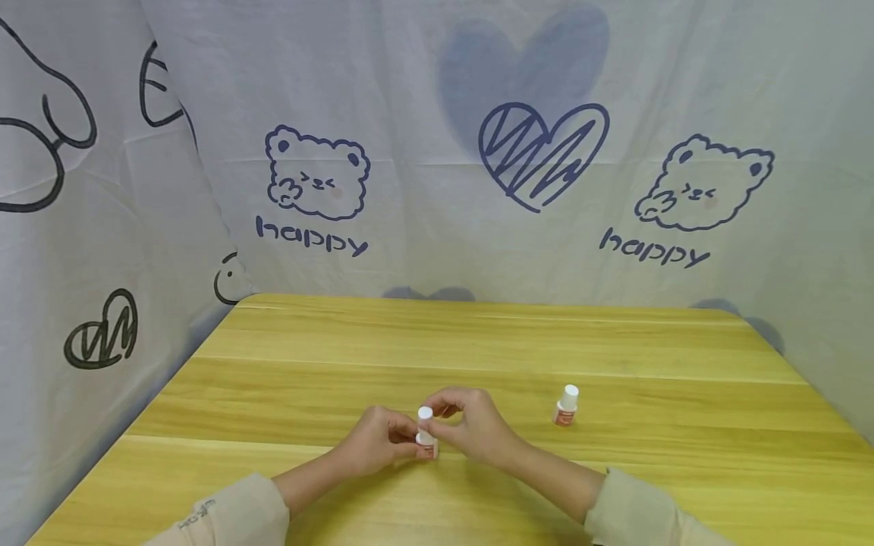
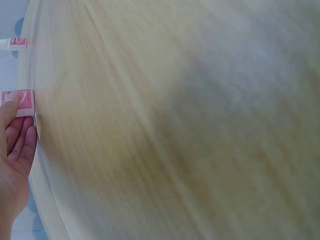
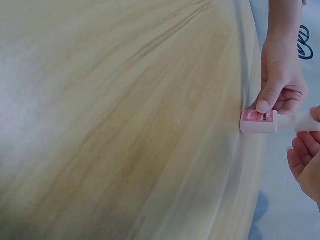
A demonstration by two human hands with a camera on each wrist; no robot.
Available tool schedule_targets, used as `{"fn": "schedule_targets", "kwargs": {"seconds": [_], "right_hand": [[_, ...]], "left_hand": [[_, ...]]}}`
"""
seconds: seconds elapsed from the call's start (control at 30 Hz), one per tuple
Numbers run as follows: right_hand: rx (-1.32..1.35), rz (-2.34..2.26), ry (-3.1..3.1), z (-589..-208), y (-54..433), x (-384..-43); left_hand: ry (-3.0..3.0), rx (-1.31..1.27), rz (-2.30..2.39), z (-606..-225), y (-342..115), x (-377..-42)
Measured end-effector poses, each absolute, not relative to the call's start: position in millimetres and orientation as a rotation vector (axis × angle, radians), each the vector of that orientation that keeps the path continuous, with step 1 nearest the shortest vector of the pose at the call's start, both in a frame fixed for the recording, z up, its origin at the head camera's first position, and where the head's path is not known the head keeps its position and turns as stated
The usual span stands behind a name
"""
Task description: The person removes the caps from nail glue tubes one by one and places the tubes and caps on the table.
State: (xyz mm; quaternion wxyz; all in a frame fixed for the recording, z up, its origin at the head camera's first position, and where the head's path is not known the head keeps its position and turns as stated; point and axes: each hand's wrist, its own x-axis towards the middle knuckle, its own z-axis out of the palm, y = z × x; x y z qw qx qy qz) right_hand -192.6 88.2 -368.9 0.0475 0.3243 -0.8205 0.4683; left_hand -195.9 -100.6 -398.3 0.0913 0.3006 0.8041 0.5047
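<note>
A small white bottle (image 1: 426, 449) with a pink-red label and a tall white cap (image 1: 425, 414) stands upright on the table in the head view. My left hand (image 1: 375, 442) pinches its lower body, the thumb over the label (image 3: 258, 116). On the other side my right hand (image 1: 474, 426) holds the cap between thumb and fingers. Whether the cap sits fully on the bottle I cannot tell. In the left wrist view the left hand (image 2: 19, 165) grips the bottle (image 2: 26, 102) near its base. The right hand (image 3: 309, 167) is partly cut off in the right wrist view.
A second, similar bottle (image 1: 565, 407) with a white cap stands upright to the right of my hands. The wooden table (image 1: 478, 341) reaches back to a white cloth (image 1: 423, 182) with drawn hearts and bears. Another cloth (image 1: 102, 250) hangs along the left side.
</note>
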Motion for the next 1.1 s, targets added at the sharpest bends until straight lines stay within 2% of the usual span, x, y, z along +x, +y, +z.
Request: {"fn": "schedule_targets", "kwargs": {"seconds": [1.1], "right_hand": [[1.035,1.415,-2.559,-357,96,-188]], "left_hand": [[2.374,0.871,1.502,-396,-102,-195]]}}
